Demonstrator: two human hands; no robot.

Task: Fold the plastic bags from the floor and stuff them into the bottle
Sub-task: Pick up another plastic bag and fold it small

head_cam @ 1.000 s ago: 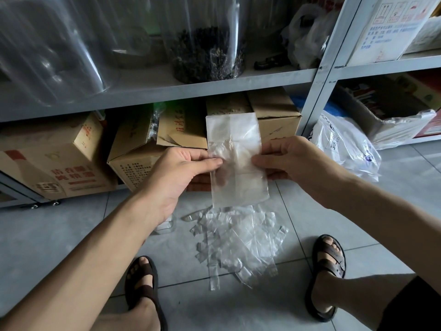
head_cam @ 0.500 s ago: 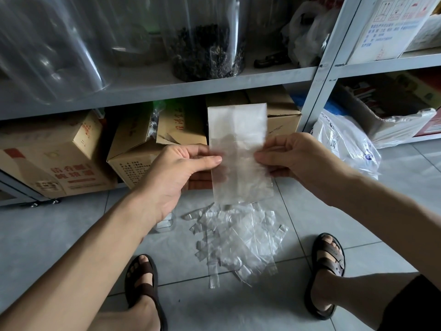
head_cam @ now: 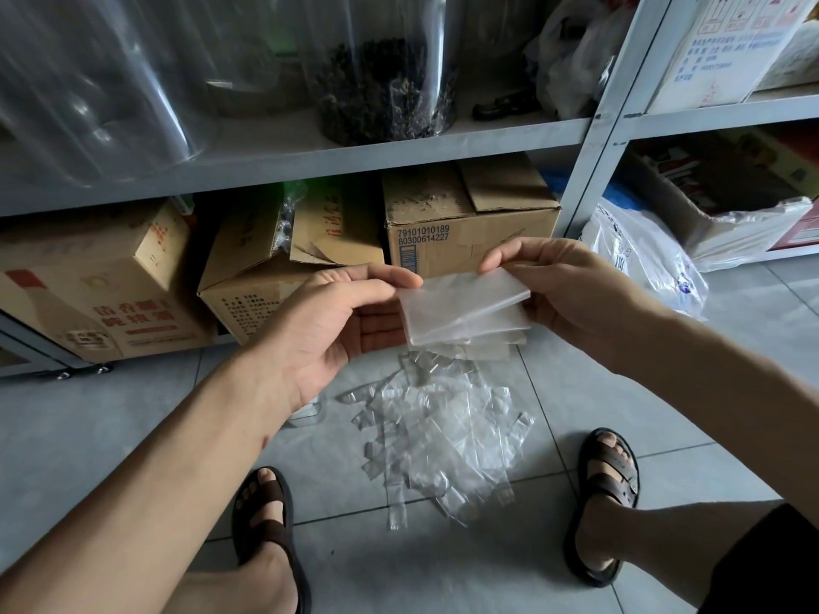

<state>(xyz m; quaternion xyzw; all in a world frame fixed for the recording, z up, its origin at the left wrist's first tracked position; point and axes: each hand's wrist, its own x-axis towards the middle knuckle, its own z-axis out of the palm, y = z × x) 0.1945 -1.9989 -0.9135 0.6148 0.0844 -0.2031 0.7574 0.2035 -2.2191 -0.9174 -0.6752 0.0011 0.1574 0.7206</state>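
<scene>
A clear plastic bag (head_cam: 461, 310) is held in the air in front of me, folded over so its upper half lies on the lower half. My left hand (head_cam: 328, 321) pinches its left edge between thumb and fingers. My right hand (head_cam: 563, 290) pinches the right edge near the fold. Below them a heap of several clear plastic bags (head_cam: 443, 432) lies on the grey tiled floor. A small clear bottle (head_cam: 308, 412) peeks out under my left wrist, mostly hidden.
A grey metal shelf (head_cam: 310, 157) stands just ahead, with cardboard boxes (head_cam: 465, 214) under it and big clear jars (head_cam: 385, 68) on it. A white plastic sack (head_cam: 642, 259) lies at the right. My sandalled feet (head_cam: 607, 489) flank the heap.
The bag hung upright and flat between both hands; its top half has now been folded down over the lower half, and the hands sit slightly lower.
</scene>
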